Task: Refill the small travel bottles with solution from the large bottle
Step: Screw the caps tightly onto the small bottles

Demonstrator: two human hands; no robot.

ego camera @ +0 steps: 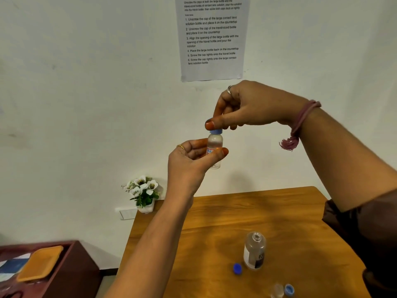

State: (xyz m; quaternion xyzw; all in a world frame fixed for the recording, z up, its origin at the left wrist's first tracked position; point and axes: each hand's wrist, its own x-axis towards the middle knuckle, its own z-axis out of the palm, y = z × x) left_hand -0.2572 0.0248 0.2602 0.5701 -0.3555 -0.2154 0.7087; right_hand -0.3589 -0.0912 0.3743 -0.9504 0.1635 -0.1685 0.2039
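Dark red cabinet [71,274] far left, orange tray [39,263] on top. White flowers in pot [144,193] at wall. Left hand [191,160] pinches clear travel bottle [214,145], upright, raised above wooden table [214,211]. Right hand [242,106] fingertips grip its light-blue cap [216,131]. Large bottle [254,250] stands uncapped on table, dark-blue cap [237,268] just beside. Second small bottle [277,291] and loose cap [289,289] at near edge, blurred.

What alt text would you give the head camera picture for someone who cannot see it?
Held up before a white wall, the left hand grips a small travel bottle while the right hand pinches its blue cap. Below, on a wooden table, stand an uncapped large bottle and a loose blue cap.
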